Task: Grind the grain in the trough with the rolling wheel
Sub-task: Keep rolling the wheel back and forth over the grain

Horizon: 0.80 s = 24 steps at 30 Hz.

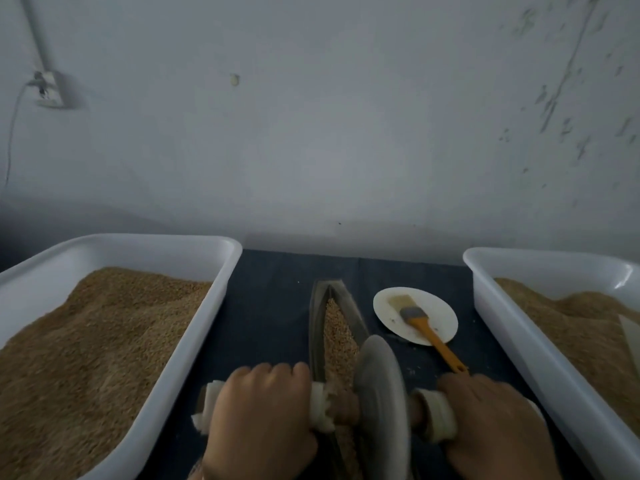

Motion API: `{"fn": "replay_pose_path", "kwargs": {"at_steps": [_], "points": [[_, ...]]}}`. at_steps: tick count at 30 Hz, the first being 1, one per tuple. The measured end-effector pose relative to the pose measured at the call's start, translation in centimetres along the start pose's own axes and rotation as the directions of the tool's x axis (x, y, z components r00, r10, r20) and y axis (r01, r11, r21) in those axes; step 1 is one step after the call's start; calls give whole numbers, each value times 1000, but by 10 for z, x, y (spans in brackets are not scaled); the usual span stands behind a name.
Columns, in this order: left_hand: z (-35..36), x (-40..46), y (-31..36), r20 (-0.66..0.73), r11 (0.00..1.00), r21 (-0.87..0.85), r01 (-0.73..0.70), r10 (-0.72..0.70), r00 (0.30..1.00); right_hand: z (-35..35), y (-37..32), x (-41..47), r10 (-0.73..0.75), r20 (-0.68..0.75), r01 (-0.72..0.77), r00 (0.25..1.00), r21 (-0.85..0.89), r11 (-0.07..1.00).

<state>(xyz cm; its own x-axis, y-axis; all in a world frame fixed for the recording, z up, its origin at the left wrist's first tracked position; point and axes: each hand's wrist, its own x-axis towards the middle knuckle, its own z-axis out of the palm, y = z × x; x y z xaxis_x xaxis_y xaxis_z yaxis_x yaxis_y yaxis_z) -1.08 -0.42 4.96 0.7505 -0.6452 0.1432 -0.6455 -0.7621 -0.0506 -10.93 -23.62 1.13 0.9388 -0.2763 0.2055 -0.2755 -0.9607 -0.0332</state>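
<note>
two hands (258, 407) (491, 420) grip one wheel (381, 386), two tubs (221, 258) (485, 268)

The wheel (381, 393) is blurred; the trough (320, 327) and both bins, at 9 (114, 244) and 3 o'clock (540, 261), are cropped.

Only the person's two bare hands show, from the knuckles back to the wrists at the bottom edge of the view. The left hand (258, 415) wears no glove or ring, and a thin band seems to cross its wrist, too blurred to make out. The right hand (498, 427) is likewise ungloved, with no sleeve reaching it.
</note>
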Motion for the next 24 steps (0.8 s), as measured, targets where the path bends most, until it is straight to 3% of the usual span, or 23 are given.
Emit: {"fn": "replay_pose_path", "kwargs": {"at_steps": [3,6,8,12,17,19,22,24], "points": [[7,24,-12,-12,1000,9,29,-29,1000,-4,-12,32,-46,-11,46,999,-32,998],[24,54,-27,-63,992,-5,123,-123,990,-1,-18,72,-156,-242,148,958,-51,988],[30,74,-37,-73,982,-61,176,-180,981,-3,-23,98,-194,-294,159,936,-136,978],[28,93,-47,37,966,-163,203,-199,979,-3,-27,125,-195,-330,142,924,-179,974],[27,39,-29,-71,976,-165,145,-158,985,-9,-25,61,-247,-437,223,865,-107,969],[25,9,-16,-128,992,-92,87,-99,987,-10,-17,28,-272,-456,246,847,-117,962],[19,-19,-6,-319,986,-135,-94,47,947,-18,-8,2,-315,-431,284,846,-137,949],[19,-19,-6,-337,988,-97,-118,79,938,-20,-6,2,-316,-373,300,872,-101,949]]}}
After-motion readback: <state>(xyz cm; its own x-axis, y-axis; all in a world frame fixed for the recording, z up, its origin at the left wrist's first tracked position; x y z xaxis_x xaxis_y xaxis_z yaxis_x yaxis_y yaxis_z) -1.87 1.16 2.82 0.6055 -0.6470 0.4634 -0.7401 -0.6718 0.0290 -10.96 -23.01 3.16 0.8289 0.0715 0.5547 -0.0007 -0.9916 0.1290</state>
